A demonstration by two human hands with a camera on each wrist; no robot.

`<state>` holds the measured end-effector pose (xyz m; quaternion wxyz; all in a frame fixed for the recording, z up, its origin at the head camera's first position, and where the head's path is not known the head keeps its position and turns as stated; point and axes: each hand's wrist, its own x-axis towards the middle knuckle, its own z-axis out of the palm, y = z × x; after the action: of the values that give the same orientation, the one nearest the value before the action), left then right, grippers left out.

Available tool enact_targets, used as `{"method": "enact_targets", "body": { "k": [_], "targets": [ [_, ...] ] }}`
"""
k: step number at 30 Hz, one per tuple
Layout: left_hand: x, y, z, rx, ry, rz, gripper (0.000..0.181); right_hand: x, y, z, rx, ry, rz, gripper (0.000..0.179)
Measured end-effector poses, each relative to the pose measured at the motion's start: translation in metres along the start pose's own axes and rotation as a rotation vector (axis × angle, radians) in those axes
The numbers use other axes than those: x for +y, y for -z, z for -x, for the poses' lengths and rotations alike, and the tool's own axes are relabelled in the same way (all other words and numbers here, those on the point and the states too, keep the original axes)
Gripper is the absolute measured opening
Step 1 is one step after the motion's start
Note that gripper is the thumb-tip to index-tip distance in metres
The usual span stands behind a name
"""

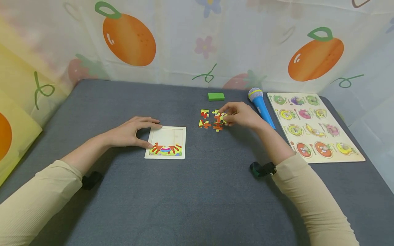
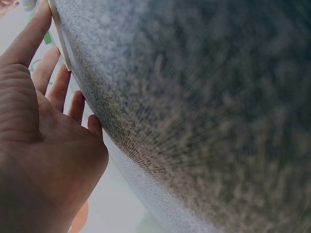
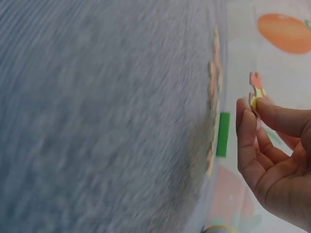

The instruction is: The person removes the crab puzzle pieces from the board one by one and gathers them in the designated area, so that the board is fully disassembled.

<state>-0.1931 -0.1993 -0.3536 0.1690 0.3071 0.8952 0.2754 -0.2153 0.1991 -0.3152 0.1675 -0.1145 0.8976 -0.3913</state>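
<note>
My left hand (image 1: 130,132) rests at the left side of a small wooden puzzle tray (image 1: 167,134), its thumb and forefinger touching the edge. Fitted pieces (image 1: 166,150) fill the tray's lower part, showing red legs and a rainbow band; the upper part is bare wood. In the right wrist view, my right hand (image 3: 277,155) pinches a red and yellow puzzle piece (image 3: 254,92) between thumb and fingers, lifted off the table. Below and beside that hand lie several loose puzzle pieces (image 1: 204,124), partly covered by the fingers in the head view.
A green block (image 1: 216,96) lies behind the loose pieces. To the right are a blue toy microphone (image 1: 261,107) and a wooden fruit board (image 1: 318,128). A fruit-print curtain (image 1: 178,44) hangs along the back of the grey table (image 1: 191,198).
</note>
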Motion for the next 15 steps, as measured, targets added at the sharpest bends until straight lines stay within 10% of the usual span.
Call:
{"method": "enact_targets", "body": {
  "k": [15],
  "targets": [
    [-0.001,0.000,0.000,0.004,0.000,0.001,0.071,0.021,0.007,0.009,-0.062,-0.094,-0.065,0.027]
  ]
}}
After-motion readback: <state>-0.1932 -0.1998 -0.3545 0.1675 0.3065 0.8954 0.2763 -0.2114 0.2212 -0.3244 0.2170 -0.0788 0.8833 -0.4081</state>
